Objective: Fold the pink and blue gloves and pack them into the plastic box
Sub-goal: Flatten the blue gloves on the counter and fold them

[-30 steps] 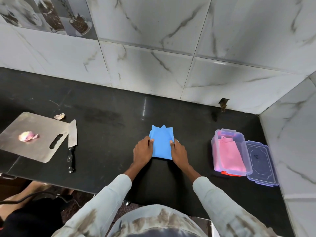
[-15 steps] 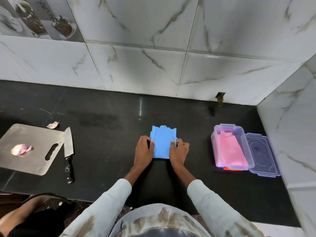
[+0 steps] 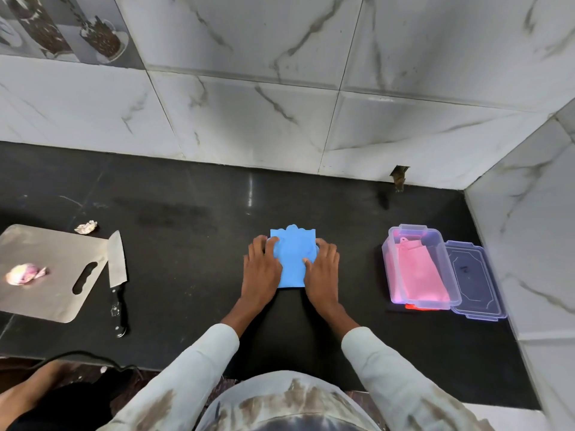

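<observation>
- Already, the pink glove (image 3: 418,270) is folded and lies inside the plastic box (image 3: 448,275); its lid (image 3: 474,279) is off, just beside it.
- The blue glove (image 3: 292,259) is pressed flat on the counter (image 3: 186,244) between the left hand (image 3: 261,272) and right hand (image 3: 322,272), fingers straight and slightly spread.
- Its long side runs away from the person, finger ends toward the wall.
- Packing it is not yet done.

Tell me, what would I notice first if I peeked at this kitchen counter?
First, the bright blue glove in the middle of the black counter, with the left hand and right hand pressing flat on its two sides. Next, off to the right, the clear plastic box with the pink glove lying inside and its lid beside it. Far left sits a steel cutting board with a knife by its edge.
</observation>
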